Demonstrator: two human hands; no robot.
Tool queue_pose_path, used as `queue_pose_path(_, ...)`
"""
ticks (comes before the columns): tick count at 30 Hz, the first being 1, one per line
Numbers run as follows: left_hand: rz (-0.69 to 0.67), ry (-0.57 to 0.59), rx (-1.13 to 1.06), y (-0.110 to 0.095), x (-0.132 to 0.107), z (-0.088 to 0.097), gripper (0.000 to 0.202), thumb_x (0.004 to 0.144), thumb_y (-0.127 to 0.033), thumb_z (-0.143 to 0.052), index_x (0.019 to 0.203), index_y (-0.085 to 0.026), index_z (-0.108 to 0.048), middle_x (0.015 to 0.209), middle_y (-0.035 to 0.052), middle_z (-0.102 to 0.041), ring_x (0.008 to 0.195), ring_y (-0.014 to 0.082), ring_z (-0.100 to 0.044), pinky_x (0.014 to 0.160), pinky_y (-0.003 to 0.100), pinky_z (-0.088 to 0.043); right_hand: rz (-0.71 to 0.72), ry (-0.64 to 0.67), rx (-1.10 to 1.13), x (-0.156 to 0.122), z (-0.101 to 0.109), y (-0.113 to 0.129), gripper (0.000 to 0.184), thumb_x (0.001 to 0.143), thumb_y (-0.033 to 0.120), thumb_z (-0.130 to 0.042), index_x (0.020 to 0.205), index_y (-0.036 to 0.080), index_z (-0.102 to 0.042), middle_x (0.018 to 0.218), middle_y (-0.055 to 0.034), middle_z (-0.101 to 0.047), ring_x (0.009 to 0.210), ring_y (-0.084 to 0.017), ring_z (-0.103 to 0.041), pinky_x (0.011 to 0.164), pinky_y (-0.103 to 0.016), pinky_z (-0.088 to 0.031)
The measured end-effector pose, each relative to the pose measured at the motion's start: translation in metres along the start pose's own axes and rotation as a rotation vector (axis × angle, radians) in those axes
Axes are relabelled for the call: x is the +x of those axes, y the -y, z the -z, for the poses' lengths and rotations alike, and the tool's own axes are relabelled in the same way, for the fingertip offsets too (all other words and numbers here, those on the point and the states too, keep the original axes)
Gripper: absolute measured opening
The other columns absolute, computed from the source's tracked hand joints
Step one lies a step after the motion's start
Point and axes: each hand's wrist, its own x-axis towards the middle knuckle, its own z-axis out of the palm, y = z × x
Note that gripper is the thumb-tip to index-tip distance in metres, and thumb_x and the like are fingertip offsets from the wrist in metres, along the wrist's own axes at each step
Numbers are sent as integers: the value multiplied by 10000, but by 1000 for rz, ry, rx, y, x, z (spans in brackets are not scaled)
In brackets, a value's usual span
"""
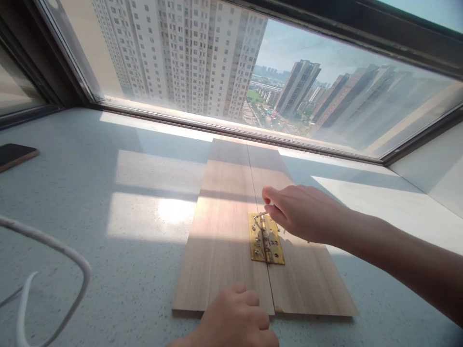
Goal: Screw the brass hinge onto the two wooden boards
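While left hand [231, 318], fist closed, presses near edge of two wooden boards [220, 231] at frame bottom centre, right hand [300, 212] pinches small screw [261, 215] over top of brass hinge [265, 238], frame centre, straddling board seam.

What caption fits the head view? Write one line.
Right hand pinches a screw at a brass hinge joining two boards; left hand steadies them.

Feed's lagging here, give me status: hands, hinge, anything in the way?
Right hand pinching a small screw at the brass hinge top. Left hand fisted on the boards' near edge. Hinge lies across the seam. Nothing obstructing.
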Motion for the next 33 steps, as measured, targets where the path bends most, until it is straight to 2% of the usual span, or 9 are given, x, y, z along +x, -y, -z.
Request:
queue_pose_path(5, 4, -10, -10, 0, 1, 1, 448, 814, -247, -670, 579, -180, -296, 473, -64, -385, 476, 110, -342, 485, 275, -149, 56, -49, 75, -3, -1, 0, 117, 872, 206, -500, 980, 218, -542, 984, -53, -659, 713, -180, -587, 547, -290, -272)
queue_pose_path(10, -2, -13, 4, -1, 1, 2, 444, 815, -247, -663, 571, -180, -298, 470, -66, -391, 466, 110, -350, 479, 278, -143, -25, -3, -4, -5, 6, 10, 366, 985, 514, -330, 950, 217, -541, 724, -39, -645, 599, -205, -579, 507, -306, -203)
queue_pose_path(15, -1, -14, 2, 0, 1, 1, 435, 807, -247, -663, 582, -182, -296, 469, -69, -395, 463, 109, -354, 483, 278, -137, 3, -2, 16, -4, 5, 6, 106, 899, 269, -437, 923, 228, -532, 828, -37, -670, 635, -195, -581, 511, -308, -226)
queue_pose_path(17, -6, -4, 11, 0, 0, 1, 448, 802, -262, -672, 591, -184, -285, 473, -71, -398, 465, 106, -360, 489, 278, -136, 15, -25, 8, -5, 3, 5, 160, 894, 337, -473, 995, 228, -530, 952, -50, -678, 681, -206, -603, 513, -308, -229)
queue_pose_path(20, -4, 6, 8, 0, 0, 0, 457, 796, -266, -685, 596, -184, -283, 476, -74, -402, 468, 105, -365, 492, 276, -140, -38, -2, -21, -4, 3, 6, 298, 969, 469, -348, 1014, 231, -522, 839, -43, -677, 631, -217, -595, 501, -314, -211)
queue_pose_path(25, 0, -16, 4, -1, 0, 0, 455, 800, -254, -675, 582, -182, -282, 470, -69, -388, 467, 109, -349, 484, 277, -138, 22, 2, 16, -3, 2, 5, 149, 892, 245, -462, 1033, 235, -509, 903, -23, -676, 668, -199, -593, 514, -312, -238)
queue_pose_path(28, 2, -7, 7, -1, 0, 1, 444, 806, -244, -662, 571, -182, -291, 471, -67, -391, 467, 111, -352, 478, 274, -148, 34, -37, 24, -3, 1, 6, 190, 910, 335, -489, 1064, 225, -506, 1072, -55, -650, 694, -192, -602, 518, -311, -246)
queue_pose_path(31, 2, -3, 1, 0, 0, 1, 436, 807, -234, -655, 577, -184, -289, 469, -69, -392, 462, 110, -352, 475, 273, -151, -56, -16, -52, -3, 3, 9, 291, 987, 462, -344, 984, 225, -512, 872, -46, -663, 604, -200, -585, 493, -314, -211)
queue_pose_path(33, 0, 0, 1, 0, 0, 0, 442, 800, -237, -663, 586, -185, -280, 470, -71, -391, 459, 107, -350, 478, 274, -145, -75, 18, -92, -2, 3, 9, 270, 1001, 391, -312, 914, 228, -508, 712, -24, -633, 567, -205, -573, 486, -319, -194)
